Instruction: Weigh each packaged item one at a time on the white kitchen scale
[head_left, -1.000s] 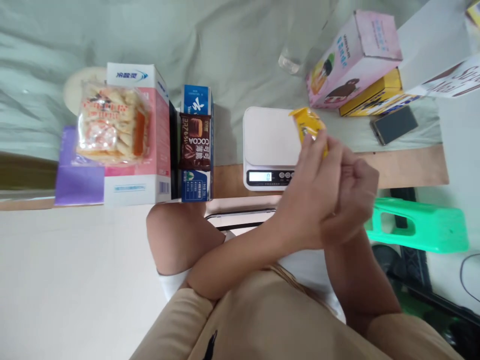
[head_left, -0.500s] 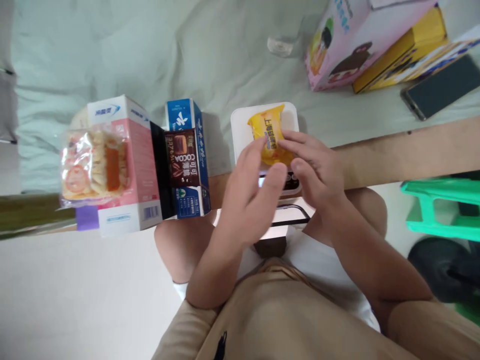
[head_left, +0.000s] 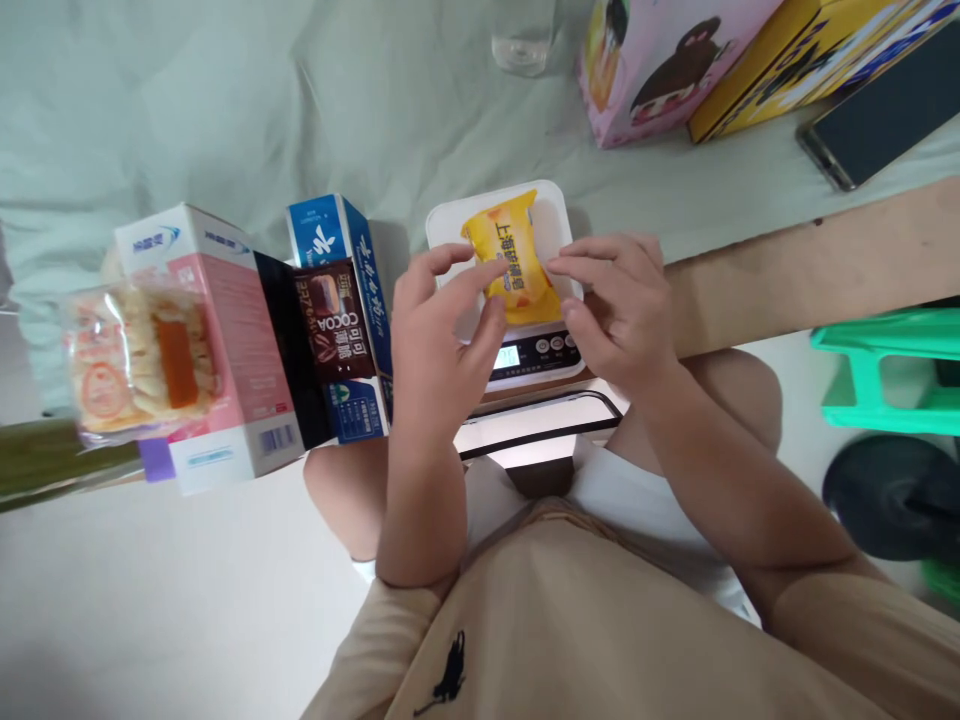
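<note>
A bar of soap (head_left: 510, 255) in a yellow wrapper lies on the white kitchen scale (head_left: 553, 205), whose lit display and buttons show at the near side. My left hand (head_left: 448, 325) is open at the soap's left, its index finger over the wrapper; whether it touches cannot be told. On the other side my right hand (head_left: 622, 305) is open, fingers curved and apart, the fingertips close to the soap's right edge. Neither hand holds anything.
Left of the scale stand a blue carton (head_left: 315, 225), a brown cocoa snack packet (head_left: 334, 325), a pink-and-white box (head_left: 232, 350) and a wrapped pastry (head_left: 150, 360). Behind on the right are a pink box (head_left: 667, 70), a yellow box (head_left: 795, 65) and a phone (head_left: 885, 110). A clear cup (head_left: 521, 50) stands at the back.
My hands have drawn apart from the soap, the left one moving left. The scale's display has come into sight. The whole view has shifted slightly.
</note>
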